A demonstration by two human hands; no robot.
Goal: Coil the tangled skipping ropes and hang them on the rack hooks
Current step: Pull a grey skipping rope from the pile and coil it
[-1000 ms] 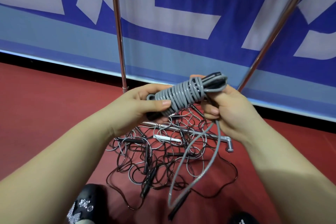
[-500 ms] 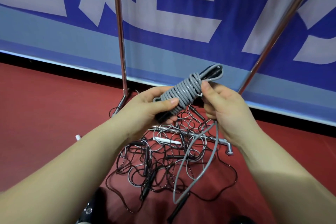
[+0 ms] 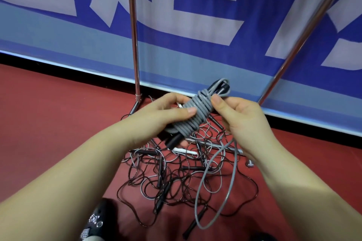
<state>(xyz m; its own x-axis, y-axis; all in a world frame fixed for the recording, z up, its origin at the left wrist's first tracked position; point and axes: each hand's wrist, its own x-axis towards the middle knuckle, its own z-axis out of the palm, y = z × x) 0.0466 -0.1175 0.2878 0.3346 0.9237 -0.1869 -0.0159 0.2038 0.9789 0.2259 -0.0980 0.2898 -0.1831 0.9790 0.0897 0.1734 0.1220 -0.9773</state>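
A grey skipping rope is wound in tight turns around its black handles, tilted up to the right. My left hand grips the lower end of this bundle, thumb pressed on the coils. My right hand pinches the rope near the bundle's upper end. A loose grey tail hangs from that hand in a long loop to a black handle near the floor. Beneath lies a tangled pile of ropes, black and grey, on the red floor.
Two chrome rack poles rise from the floor, a left pole and a slanted right pole; the rack's base bar lies under the pile. A blue and white banner stands behind. A dark shoe shows at the bottom.
The bundle has tilted more upright and dropped lower in view. My right hand shifted from holding the bundle's end to pinching the rope at its side; the hanging tail swung slightly.
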